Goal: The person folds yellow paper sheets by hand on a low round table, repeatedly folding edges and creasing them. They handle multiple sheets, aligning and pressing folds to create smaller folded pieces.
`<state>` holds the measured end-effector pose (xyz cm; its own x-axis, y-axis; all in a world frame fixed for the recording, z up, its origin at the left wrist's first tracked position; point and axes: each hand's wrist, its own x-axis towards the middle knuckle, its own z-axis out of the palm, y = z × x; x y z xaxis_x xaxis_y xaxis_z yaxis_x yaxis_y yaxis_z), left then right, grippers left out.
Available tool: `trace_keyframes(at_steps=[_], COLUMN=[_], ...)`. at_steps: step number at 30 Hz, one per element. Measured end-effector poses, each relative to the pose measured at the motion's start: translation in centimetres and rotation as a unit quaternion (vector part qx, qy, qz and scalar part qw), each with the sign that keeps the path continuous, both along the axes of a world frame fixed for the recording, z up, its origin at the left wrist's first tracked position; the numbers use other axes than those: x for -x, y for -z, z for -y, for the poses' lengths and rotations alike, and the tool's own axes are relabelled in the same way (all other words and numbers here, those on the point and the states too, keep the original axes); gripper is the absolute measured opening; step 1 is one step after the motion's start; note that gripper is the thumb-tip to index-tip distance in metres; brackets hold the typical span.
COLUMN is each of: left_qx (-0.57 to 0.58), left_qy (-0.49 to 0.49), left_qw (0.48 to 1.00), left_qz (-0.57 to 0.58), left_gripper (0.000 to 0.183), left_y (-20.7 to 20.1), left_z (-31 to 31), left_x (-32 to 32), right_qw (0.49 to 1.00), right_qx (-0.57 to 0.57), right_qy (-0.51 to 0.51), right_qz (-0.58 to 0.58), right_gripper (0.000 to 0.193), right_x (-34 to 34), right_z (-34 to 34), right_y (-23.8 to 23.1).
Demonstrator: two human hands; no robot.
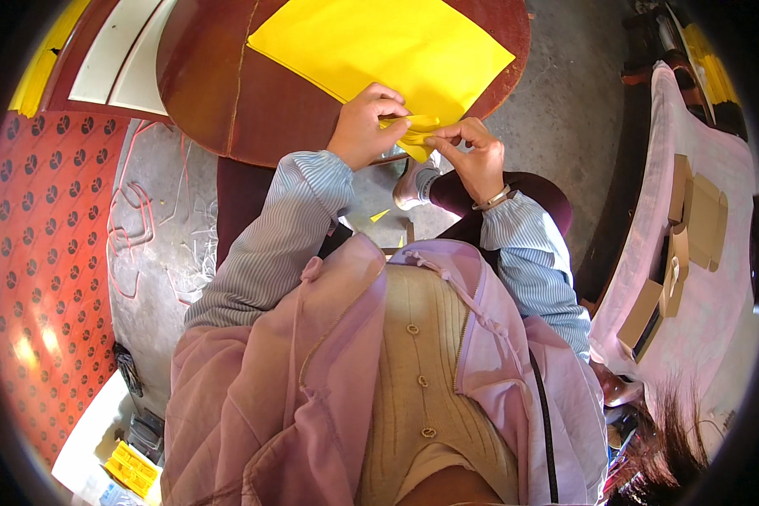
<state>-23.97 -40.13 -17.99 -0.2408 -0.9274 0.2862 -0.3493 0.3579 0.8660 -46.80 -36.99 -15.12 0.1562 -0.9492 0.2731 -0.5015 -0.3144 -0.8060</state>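
Note:
A large flat yellow sheet (388, 52), paper or thin cloth, lies on a round reddish-brown table (198, 80). At the table's near edge a crumpled, folded yellow piece (415, 139) is held up between my two hands; whether it joins the sheet behind it I cannot tell. My left hand (369, 125) has its fingers curled on the piece's left side. From the right, my right hand (472, 156) pinches it between thumb and fingertips. A bracelet circles the right wrist.
Pink cords (139, 215) lie on the concrete floor at left, beside a red patterned board (51, 253). At right, opened cardboard boxes (704, 221) rest on a pink-covered table (649, 228). A yellow scrap (379, 216) lies below my hands.

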Motion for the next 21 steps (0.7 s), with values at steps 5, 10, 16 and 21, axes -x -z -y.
trace_keyframes(at_steps=[5, 10, 16, 21], left_qx=[0.005, -0.004, -0.008, -0.017], left_qy=[0.026, 0.025, -0.031, -0.036], left_qw=[1.000, 1.000, 0.999, 0.999], left_qz=[-0.001, 0.011, 0.004, 0.002], left_gripper=[0.018, 0.019, 0.020, 0.020], left_y=[0.2, -0.1, 0.2, 0.3], left_z=[0.2, 0.0, -0.1, 0.0], left_x=[-0.4, -0.3, 0.9, 0.8], right_qw=[1.000, 1.000, 0.999, 0.996], right_qx=[-0.011, 0.002, 0.031, 0.066], right_qy=[0.002, 0.001, -0.009, -0.038], right_qz=[0.016, 0.016, 0.021, -0.036], right_gripper=[0.015, 0.017, 0.023, 0.021], right_x=[-0.1, -0.2, -0.3, 0.0], right_z=[0.1, 0.2, 0.1, -0.1], right_y=[0.0, 0.2, 0.1, -0.2])
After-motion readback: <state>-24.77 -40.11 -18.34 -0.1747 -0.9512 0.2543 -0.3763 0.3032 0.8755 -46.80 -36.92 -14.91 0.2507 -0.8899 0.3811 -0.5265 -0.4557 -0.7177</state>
